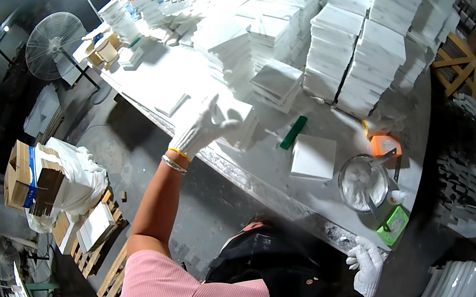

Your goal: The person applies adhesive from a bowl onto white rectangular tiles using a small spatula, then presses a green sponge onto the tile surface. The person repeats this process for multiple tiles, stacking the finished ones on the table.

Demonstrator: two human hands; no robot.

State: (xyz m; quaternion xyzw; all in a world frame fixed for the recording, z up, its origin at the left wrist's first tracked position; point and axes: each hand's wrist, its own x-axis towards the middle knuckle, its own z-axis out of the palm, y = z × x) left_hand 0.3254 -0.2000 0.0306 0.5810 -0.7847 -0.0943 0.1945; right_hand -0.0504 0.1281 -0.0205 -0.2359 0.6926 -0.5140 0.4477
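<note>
My left hand [202, 124], in a white knit glove, reaches over the table to a short stack of white tiles [243, 132]. Its fingers and thumb are spread at the stack's top, and I see no tile lifted in them. My right hand [367, 267], gloved too, hangs low by the table's near edge, close to a green box [394, 226]. Its fingers are loosely bent and apart, with nothing visible in them. Between the hands lie a single white square tile [314, 157] and a dark green bar [294, 132].
A metal pot of white paste [363, 184] and an orange container [385, 145] stand at the table's right. Tall marbled tile stacks [353, 45] fill the far side. Left of the table are a standing fan [55, 46], cardboard boxes [33, 178] and a wooden pallet [100, 233].
</note>
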